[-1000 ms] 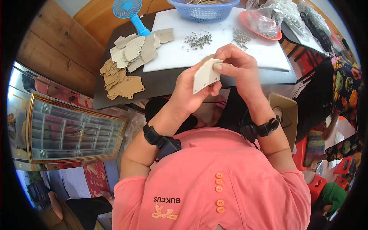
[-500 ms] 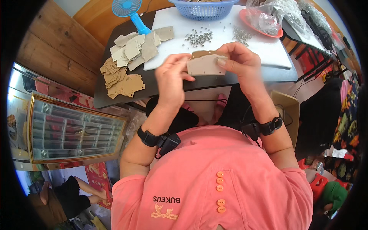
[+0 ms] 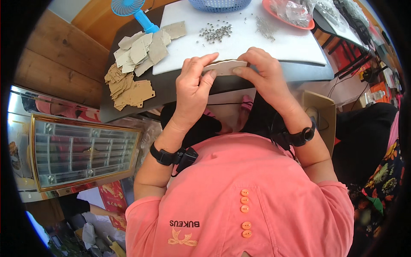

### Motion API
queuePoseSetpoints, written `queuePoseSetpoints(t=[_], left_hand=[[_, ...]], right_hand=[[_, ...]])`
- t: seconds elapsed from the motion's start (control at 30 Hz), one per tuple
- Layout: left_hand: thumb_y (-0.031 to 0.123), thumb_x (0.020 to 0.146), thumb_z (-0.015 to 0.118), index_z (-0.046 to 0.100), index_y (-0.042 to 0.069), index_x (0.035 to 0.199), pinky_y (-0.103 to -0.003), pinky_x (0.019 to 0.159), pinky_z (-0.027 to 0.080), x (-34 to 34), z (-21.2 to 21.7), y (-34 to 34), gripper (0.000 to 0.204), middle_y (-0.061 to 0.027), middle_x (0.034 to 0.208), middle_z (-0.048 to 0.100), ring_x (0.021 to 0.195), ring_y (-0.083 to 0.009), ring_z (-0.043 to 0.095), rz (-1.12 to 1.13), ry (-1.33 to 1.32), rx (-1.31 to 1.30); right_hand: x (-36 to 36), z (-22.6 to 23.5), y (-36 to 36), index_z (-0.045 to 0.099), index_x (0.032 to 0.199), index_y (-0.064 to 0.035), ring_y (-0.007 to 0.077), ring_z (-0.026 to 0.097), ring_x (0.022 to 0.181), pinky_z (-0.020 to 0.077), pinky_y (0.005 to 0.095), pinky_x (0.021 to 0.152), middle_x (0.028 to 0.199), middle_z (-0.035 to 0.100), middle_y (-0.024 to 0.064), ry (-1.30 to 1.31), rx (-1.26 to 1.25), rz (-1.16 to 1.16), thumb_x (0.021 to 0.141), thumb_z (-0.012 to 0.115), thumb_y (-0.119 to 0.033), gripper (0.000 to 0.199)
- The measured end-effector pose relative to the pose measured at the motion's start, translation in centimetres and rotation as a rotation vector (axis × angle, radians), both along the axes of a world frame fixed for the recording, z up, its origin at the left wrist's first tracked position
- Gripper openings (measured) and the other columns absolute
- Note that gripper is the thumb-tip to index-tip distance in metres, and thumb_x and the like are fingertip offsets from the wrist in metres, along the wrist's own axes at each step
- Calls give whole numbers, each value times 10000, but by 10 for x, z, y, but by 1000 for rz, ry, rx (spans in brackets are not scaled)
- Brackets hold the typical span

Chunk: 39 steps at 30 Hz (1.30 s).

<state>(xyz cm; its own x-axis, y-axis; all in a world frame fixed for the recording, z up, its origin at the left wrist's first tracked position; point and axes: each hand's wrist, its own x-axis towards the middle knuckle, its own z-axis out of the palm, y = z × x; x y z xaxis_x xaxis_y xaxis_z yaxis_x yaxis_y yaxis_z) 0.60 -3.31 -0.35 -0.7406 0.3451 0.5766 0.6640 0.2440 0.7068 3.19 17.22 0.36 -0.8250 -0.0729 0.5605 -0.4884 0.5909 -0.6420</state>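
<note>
A pale grey-beige cardboard piece (image 3: 225,68) is pinched at both ends, tilted so that its wavy upper edge faces me. My left hand (image 3: 190,88) grips its left end between thumb and fingers. At the other end, my right hand (image 3: 269,76) holds it with the thumb in front and fingers behind. Whether a brown piece lies behind it cannot be seen now. To the left of my hands are a loose pile of grey cardboard pieces (image 3: 145,50) and a pile of brown notched pieces (image 3: 135,92).
Small metal rings (image 3: 215,32) and thin metal pins (image 3: 265,29) lie on a white sheet (image 3: 295,49). Behind stand a blue basket (image 3: 220,5), a red dish (image 3: 295,22) with plastic bags, and a blue fan (image 3: 145,20). An open cardboard box (image 3: 323,105) sits beside my right arm.
The cardboard has tipped from facing me to nearly edge-on, and the brown piece seen behind it is now out of sight. My left thumb has come onto its front.
</note>
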Motion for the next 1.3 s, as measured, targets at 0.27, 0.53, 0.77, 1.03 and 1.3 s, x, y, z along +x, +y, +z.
queuePoseSetpoints(t=[0.27, 0.53, 0.77, 1.03, 1.3], left_hand=[[18, 907, 640, 644, 7, 1140, -238, 761, 469, -2, -14, 5, 234, -47, 1001, 657, 827, -112, 588, -15, -135, 2], [7, 900, 653, 621, -29, 1188, -268, 582, 518, 11, 11, 18, 292, -111, 1003, 681, 786, -149, 631, -320, -698, 609], [-9, 855, 691, 614, -31, 1161, -267, 508, 492, 12, 15, 23, 316, -119, 984, 672, 763, -152, 630, -312, -852, 669], [-40, 847, 679, 632, -21, 1165, -234, 453, 447, 9, 10, 33, 322, -106, 1001, 686, 765, -148, 637, -281, -917, 616], [2, 864, 689, 664, -10, 1129, -213, 425, 417, 8, 22, 35, 267, -89, 970, 684, 682, -110, 609, -283, -937, 690]], right_hand=[[-3, -22, 3, 638, 859, -15, 192, 564, 707, 450, 306, 655, 757, 607, 61, -83, -199, 74, 788, 737, -108, 153], [9, 0, 8, 666, 867, 5, 59, 539, 705, 426, 226, 636, 743, 618, -7, -397, -689, 291, 849, 722, -93, 114], [15, 1, 2, 674, 893, 14, 64, 548, 683, 432, 219, 621, 743, 639, 8, -344, -754, 260, 850, 721, -94, 125], [11, 0, 3, 674, 915, 10, 56, 541, 665, 419, 209, 605, 728, 638, 9, -428, -819, 168, 859, 710, -76, 109], [10, 3, 1, 680, 950, -4, 47, 536, 593, 390, 191, 553, 678, 625, -10, -359, -876, 141, 865, 699, -42, 95]])
